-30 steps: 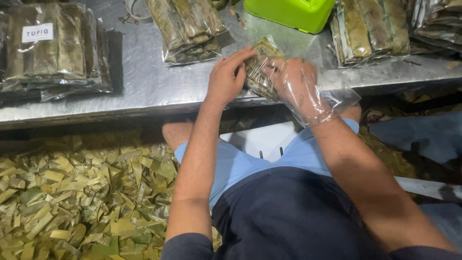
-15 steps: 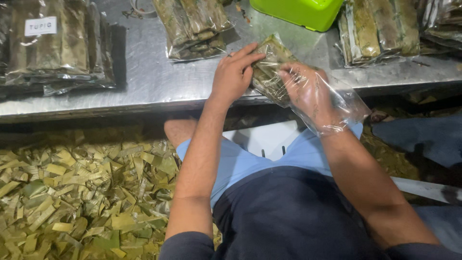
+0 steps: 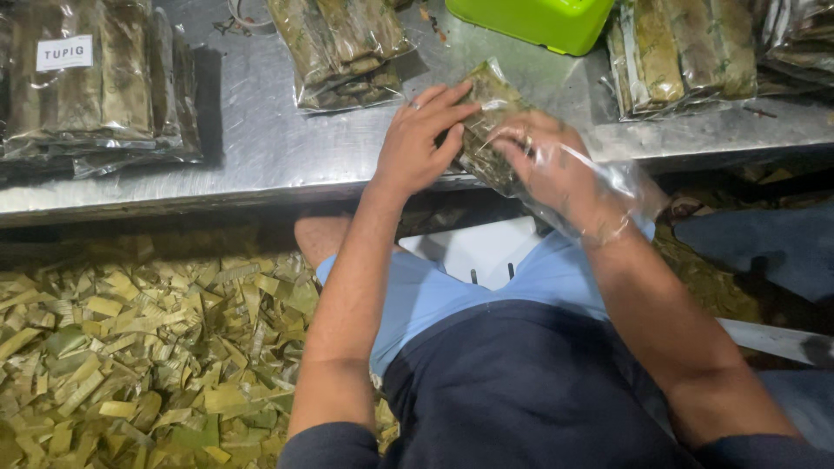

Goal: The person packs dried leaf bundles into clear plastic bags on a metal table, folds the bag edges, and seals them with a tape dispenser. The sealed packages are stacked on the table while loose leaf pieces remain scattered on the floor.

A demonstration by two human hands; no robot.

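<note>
At the edge of the metal table (image 3: 261, 156), the left hand (image 3: 417, 143) lies flat with fingers spread, pressing on a clear bag of leaf-wrapped sticks (image 3: 486, 117). The right hand (image 3: 547, 169) is pushed inside the bag, fingers curled around the sticks. Both arms reach forward, elbows bent.

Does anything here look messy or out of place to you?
Yes: the floor left of the person's legs is thickly littered with loose leaf scraps. On the metal table the bagged leaf bundles lie in fairly neat stacks. The right hand is inside a clear plastic bag, which only looks odd.
</note>
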